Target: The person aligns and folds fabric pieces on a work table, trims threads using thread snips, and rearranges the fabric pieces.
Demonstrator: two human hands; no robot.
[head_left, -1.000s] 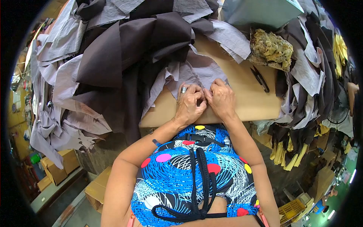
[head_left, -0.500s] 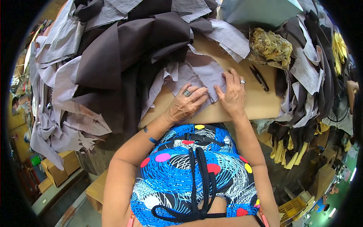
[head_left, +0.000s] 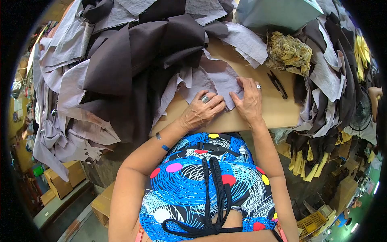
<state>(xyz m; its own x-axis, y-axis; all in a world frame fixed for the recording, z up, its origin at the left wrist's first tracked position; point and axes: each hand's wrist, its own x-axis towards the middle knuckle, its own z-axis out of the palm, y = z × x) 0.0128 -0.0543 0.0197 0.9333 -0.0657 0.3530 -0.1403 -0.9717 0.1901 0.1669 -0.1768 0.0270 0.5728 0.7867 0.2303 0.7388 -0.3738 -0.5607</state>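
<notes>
A mauve-grey fabric piece point(head_left: 221, 74) with a seam or fold line down it lies on the tan work surface in front of me. My left hand point(head_left: 204, 108) is closed over its near edge, fingers curled together and pressed on the cloth; the fingertips are partly hidden. At the cloth's right edge rests my right hand point(head_left: 248, 100), with thumb and fingers apart and the tips touching the fabric. Black thread snips point(head_left: 277, 84) lie to the right of that hand, not touched. Dark brown fabric point(head_left: 141, 60) is heaped beside the piece on the left.
A clump of yellowish thread scraps point(head_left: 289, 53) sits at the back right, below a pale grey bin point(head_left: 278, 14). More grey and brown cloth point(head_left: 328, 76) hangs over the right side. Cardboard boxes point(head_left: 64, 177) stand on the lower left.
My left hand has shifted slightly to the right, and its fingers are curled more tightly. My right hand stays at the cloth's right edge with little change.
</notes>
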